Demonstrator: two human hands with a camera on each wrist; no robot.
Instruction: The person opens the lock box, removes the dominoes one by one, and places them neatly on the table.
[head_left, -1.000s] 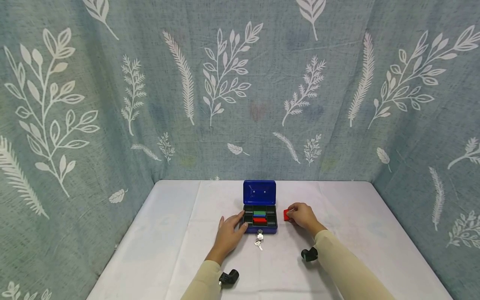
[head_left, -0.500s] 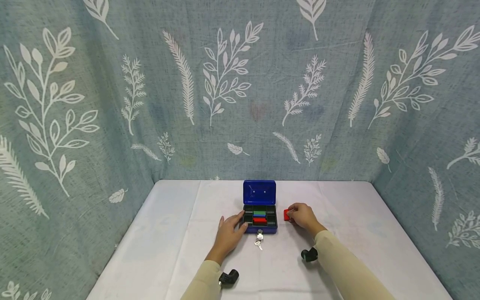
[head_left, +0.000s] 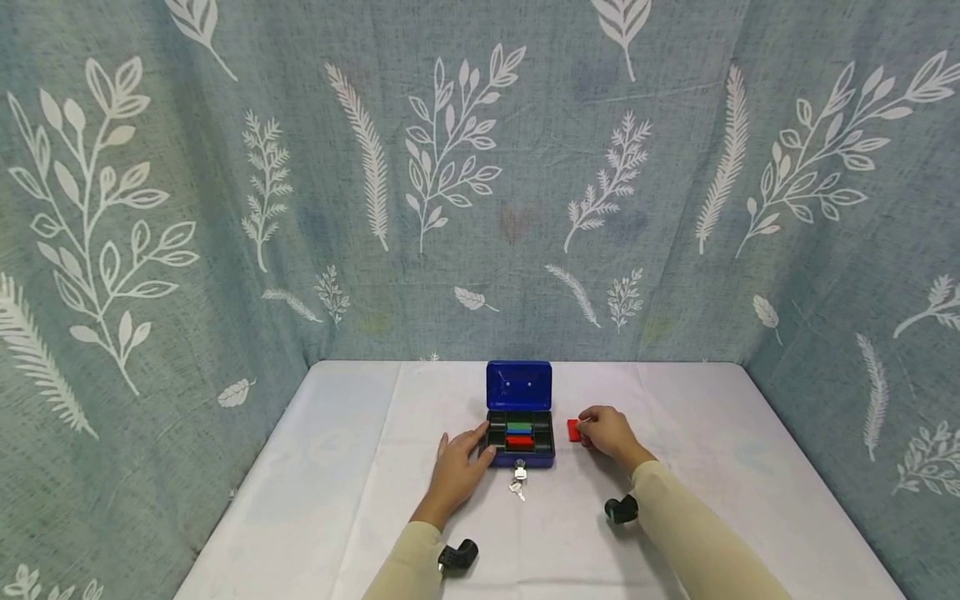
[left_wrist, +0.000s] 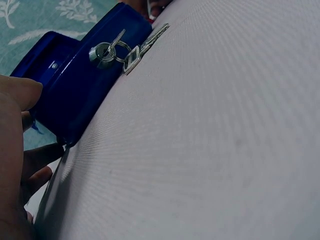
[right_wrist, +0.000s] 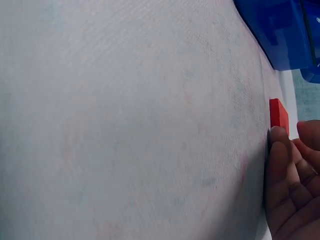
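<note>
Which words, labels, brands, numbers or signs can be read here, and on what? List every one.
None can be read.
Blue box: no lettering visible.
Red block: no lettering visible.
Keys: any marking is too small and blurred to read.
Curtain: leaf pattern, no readable text.

Blue-green curtain (head_left: pixel 525 175) with white leaf patterning, around three sides of a white-topped table (head_left: pixel 322 467)

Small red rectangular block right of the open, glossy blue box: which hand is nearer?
Right. The right hand is at the right side of the red block; the left hand is farther off, against the left side of the blue box.
</note>
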